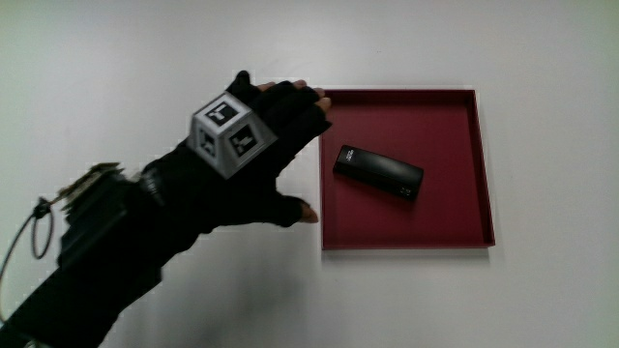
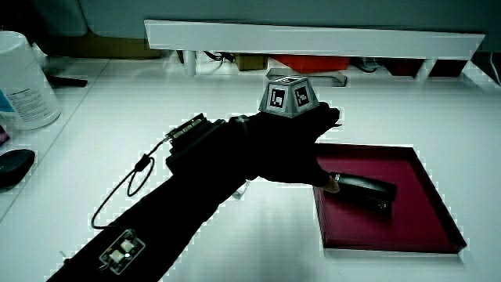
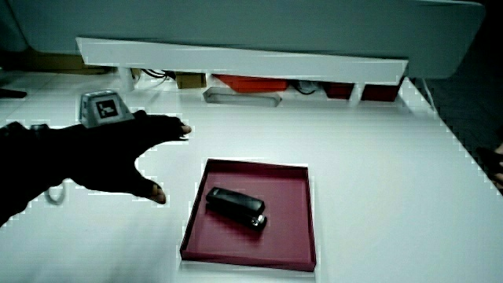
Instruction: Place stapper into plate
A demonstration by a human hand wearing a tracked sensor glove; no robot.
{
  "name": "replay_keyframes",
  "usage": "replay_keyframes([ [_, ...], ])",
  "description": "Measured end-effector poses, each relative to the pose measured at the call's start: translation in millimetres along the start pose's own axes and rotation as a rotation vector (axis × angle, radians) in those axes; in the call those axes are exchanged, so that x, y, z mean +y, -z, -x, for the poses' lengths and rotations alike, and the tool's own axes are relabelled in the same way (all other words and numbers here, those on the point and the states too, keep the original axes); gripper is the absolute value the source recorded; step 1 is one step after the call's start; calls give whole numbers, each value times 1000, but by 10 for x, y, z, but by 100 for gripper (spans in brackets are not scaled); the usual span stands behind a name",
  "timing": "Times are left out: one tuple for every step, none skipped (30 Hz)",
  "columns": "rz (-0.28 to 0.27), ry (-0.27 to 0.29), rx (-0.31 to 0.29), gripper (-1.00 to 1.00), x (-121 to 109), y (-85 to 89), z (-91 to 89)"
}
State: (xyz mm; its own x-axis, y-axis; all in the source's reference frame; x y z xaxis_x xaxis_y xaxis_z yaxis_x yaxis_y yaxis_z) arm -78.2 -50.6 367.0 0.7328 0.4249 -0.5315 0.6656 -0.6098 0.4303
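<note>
A black stapler (image 1: 378,173) lies flat inside the dark red square tray (image 1: 455,232); it also shows in both side views, stapler (image 2: 362,190) (image 3: 235,207) in tray (image 2: 423,227) (image 3: 299,244). The gloved hand (image 1: 276,145) with the patterned cube (image 1: 228,133) on its back hovers over the white table beside the tray's edge, apart from the stapler. Its fingers are spread and hold nothing. In both side views the hand (image 2: 301,149) (image 3: 137,153) sits just off the tray rim, thumb toward the person.
A low white partition (image 2: 313,37) (image 3: 236,59) runs along the table's edge farthest from the person. A white canister (image 2: 22,78) and a dark object (image 2: 14,166) stand near another table edge. A cable (image 2: 129,188) trails from the forearm.
</note>
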Motion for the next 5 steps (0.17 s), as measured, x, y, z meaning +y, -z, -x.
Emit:
replay_keyframes([
  [-22, 29, -13, -100, -45, 6, 18],
  [-23, 38, 92, -100, -154, -136, -120],
  [-32, 46, 98, -100, -205, -151, -134],
  [-37, 42, 104, -100, -261, -160, -148],
  [49, -11, 133, -100, -322, -198, -194],
])
